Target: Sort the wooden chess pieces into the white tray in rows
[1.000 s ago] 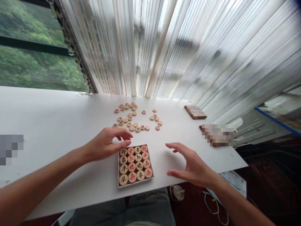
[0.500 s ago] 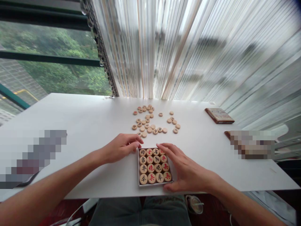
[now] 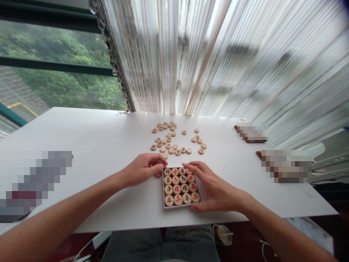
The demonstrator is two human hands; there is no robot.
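Observation:
A shallow white box (image 3: 164,198) lies near the table's front edge, filled with rows of round wooden Chinese chess pieces (image 3: 177,189) marked in black and red characters. My right hand (image 3: 211,189) spans the box's right side, fingers at the far edge and thumb at the near right corner. It partly covers the far right piece. At the far left corner, my left hand (image 3: 145,168) has curled fingers, its thumb against the box. Just beyond those fingertips lies a loose chess piece (image 3: 165,155). More loose pieces (image 3: 171,150) are scattered farther back, some face up, others plain side up.
The white table (image 3: 109,134) reaches back to a striped string curtain (image 3: 169,72) and a window. Two flat boxes, partly blurred out, lie on the right, the nearer one (image 3: 283,165) lower. A pixelated dark object (image 3: 40,185) is at left. A plastic cup (image 3: 223,234) stands below the table.
The box has slid slightly away from the table's front edge and to the right, both hands moving along with it. The view has shifted a little.

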